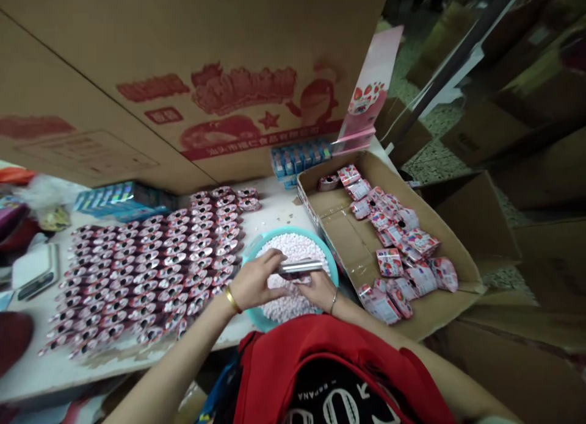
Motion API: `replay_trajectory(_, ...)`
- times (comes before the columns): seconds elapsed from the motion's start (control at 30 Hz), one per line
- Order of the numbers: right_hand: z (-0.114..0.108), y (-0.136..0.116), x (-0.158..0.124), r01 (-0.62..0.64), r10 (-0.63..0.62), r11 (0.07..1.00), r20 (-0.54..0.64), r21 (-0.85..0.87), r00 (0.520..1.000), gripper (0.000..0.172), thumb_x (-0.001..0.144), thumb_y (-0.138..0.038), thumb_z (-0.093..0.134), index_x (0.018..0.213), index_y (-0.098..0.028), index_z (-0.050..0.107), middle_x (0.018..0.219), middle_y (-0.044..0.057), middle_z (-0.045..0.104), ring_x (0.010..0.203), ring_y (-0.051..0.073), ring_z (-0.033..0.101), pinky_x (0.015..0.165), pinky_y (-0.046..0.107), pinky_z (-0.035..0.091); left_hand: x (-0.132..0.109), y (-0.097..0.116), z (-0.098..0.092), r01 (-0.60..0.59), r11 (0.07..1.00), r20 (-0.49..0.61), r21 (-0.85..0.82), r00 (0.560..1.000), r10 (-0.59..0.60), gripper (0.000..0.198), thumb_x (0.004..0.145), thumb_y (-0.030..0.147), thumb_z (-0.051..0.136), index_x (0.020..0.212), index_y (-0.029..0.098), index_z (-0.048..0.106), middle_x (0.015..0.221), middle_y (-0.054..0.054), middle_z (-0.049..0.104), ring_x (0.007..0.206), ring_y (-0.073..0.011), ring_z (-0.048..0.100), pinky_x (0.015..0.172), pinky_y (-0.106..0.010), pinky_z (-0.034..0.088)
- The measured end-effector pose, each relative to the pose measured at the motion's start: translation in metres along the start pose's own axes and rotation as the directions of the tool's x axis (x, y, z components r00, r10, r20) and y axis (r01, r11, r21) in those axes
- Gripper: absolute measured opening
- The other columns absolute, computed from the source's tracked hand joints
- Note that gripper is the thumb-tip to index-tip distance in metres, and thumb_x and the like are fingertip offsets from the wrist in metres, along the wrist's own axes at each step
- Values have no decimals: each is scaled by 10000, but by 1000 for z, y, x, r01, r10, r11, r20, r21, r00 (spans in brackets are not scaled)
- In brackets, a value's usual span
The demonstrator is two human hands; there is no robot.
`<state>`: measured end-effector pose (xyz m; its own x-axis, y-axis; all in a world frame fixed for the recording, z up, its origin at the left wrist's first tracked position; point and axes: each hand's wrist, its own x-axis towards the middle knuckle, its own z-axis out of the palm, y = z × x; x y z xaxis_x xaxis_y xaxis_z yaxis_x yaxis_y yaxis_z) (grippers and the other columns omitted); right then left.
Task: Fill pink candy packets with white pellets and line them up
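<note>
My left hand pinches a shiny silver scoop and holds it over a teal bowl full of small white and pink candies. My right hand sits just below the scoop, fingers curled round a small pink packet at the candy surface. A gold bangle circles my left wrist, a thin bracelet my right. Left of the bowl lie rows of several open pink packets on the white table.
A shallow cardboard tray at the right holds several filled pink packets. A big printed carton leans over the back of the table. Blue boxes stand behind the bowl, a scale at the left. Brown cartons crowd the floor at right.
</note>
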<state>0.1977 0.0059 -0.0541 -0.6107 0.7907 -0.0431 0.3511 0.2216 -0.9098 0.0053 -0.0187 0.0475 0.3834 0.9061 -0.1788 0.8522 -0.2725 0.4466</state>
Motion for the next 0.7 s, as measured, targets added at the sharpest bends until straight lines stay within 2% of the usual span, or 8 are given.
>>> replay_trajectory(0.1, -5, -9, 18, 53, -52, 997, -31, 48, 998, 325, 775, -200, 564, 1098, -235, 564, 1045, 43, 635, 1005, 209, 596, 885, 360, 490, 21, -22, 13, -70, 996, 5, -60, 998, 70, 338, 854, 405, 510, 1123, 201, 517, 1006, -73, 601, 919, -187, 585, 783, -309, 480)
replay_trajectory(0.17, -18, -10, 35, 75, -73, 997, -98, 22, 993, 416, 789, -249, 577, 1198, -226, 503, 1122, 71, 600, 1077, 219, 563, 920, 373, 476, 36, -42, 11, -77, 993, -44, -87, 996, 74, 295, 876, 395, 477, 1089, 200, 537, 949, -62, 611, 867, -170, 588, 761, -290, 473)
replay_trajectory(0.27, -55, 6, 62, 57, -88, 992, -281, -115, 956, 474, 808, -316, 572, 1251, -201, 446, 1218, 118, 524, 1174, 237, 489, 989, 400, 427, 55, -92, 2, 36, 997, -179, -74, 983, -48, 318, 864, 419, 476, 1081, 196, 543, 976, -69, 608, 874, -177, 593, 766, -288, 471)
replay_trajectory(0.37, -112, 44, 87, -101, -71, 946, -503, -307, 861, 359, 832, -317, 526, 1168, -193, 499, 1182, 131, 506, 1153, 254, 472, 994, 435, 399, 72, -161, 2, 280, 959, -244, 53, 934, -259, 352, 841, 448, 461, 1072, 199, 555, 1048, -87, 576, 895, -215, 594, 766, -317, 475)
replay_trajectory(0.47, -170, 92, 104, -358, -26, 812, -640, -461, 768, 386, 808, -320, 549, 1155, -157, 502, 1161, 156, 499, 1120, 296, 457, 950, 484, 387, 84, -225, 12, 428, 888, -193, 169, 898, -396, 356, 836, 440, 433, 1066, 201, 562, 1076, -101, 547, 870, -237, 599, 745, -341, 475)
replay_trajectory(0.53, -198, 121, 113, -509, 54, 680, -657, -527, 752, 460, 767, -332, 599, 1174, -148, 487, 1151, 167, 507, 1099, 312, 450, 907, 488, 392, 87, -254, 20, 476, 853, -172, 216, 878, -446, 373, 850, 438, 398, 1091, 195, 548, 1094, -120, 538, 862, -260, 605, 728, -363, 473)
replay_trajectory(0.6, -215, 143, 121, -578, 140, 562, -620, -592, 772, 536, 722, -330, 647, 1194, -151, 470, 1151, 170, 519, 1094, 312, 445, 887, 471, 389, 87, -270, 25, 526, 815, -187, 244, 850, -493, 437, 868, 465, 355, 1152, 174, 514, 1139, -162, 520, 868, -291, 610, 709, -388, 471)
replay_trajectory(0.7, -225, 159, 132, -549, 252, 453, -490, -702, 834, 632, 678, -240, 670, 1255, -152, 430, 1198, 180, 518, 1122, 304, 439, 920, 458, 356, 83, -266, 29, 587, 780, -265, 215, 804, -532, 541, 871, 512, 338, 1257, 143, 432, 1224, -220, 482, 955, -338, 593, 724, -416, 474)
